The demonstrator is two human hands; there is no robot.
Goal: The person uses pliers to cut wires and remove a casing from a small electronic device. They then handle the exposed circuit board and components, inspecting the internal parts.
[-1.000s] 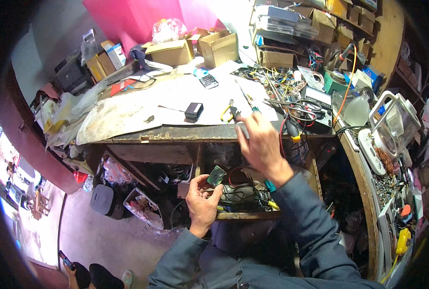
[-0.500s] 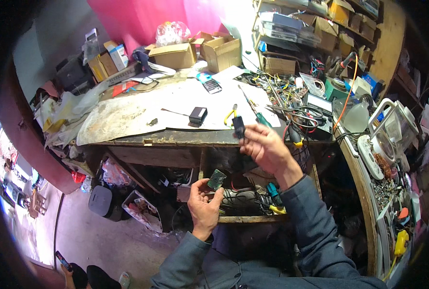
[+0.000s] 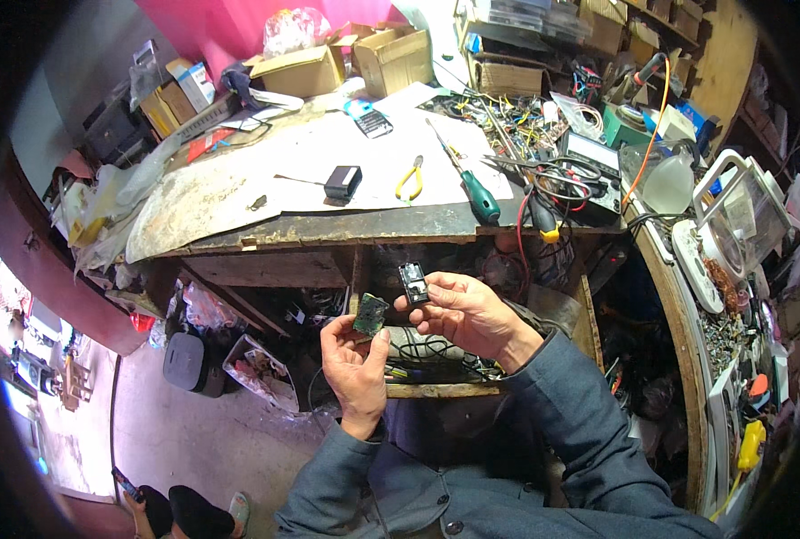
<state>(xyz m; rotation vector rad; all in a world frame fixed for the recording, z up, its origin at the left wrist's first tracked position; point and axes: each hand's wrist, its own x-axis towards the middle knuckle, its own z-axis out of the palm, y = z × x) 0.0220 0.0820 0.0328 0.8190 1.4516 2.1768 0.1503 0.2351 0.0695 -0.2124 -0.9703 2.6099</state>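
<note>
My left hand pinches a small green circuit board between thumb and fingers, above the open drawer. Close to its right, my right hand grips a small black plastic case by its edge, with its light, shiny inner side showing. Board and case are near each other but apart. On the paper-covered bench beyond lies a black box-shaped device. To its right are yellow-handled pliers and a green-handled screwdriver.
Tangled wires and a meter crowd the bench's right. Cardboard boxes stand at the back. Below the bench edge is an open wooden drawer holding cables. Another person's legs show at the lower left.
My right hand has come down from over the bench edge to beside the board, and the case now shows its inner side. My left hand has shifted slightly left and up.
</note>
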